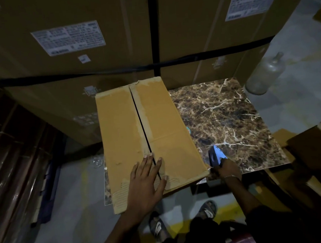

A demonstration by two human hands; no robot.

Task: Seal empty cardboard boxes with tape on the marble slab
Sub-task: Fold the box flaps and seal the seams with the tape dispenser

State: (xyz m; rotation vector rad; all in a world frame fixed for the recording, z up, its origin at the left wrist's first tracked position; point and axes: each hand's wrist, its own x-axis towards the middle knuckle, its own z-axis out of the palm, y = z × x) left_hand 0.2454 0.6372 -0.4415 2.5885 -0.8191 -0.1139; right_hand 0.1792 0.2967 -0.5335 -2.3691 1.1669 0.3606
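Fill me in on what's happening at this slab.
A person is closing a cardboard box that lies on the marble slab. The left hand presses flat across the open centre seam near its close end. The right hand grips a blue tape dispenser beside the box's corner. No fresh tape spans the seam yet.

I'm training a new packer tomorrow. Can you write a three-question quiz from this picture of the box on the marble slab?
1. True or false: the seam between the flaps of the cardboard box already carries fresh tape.
2. Which hand presses flat on the flaps? A) left B) right
3. Fill in: the right hand grips a blue ____ resting on the marble slab.

Key
1. False: the gap is open and bare.
2. A: the left hand lies spread across the seam.
3. Tape dispenser, beside the box's near right corner.
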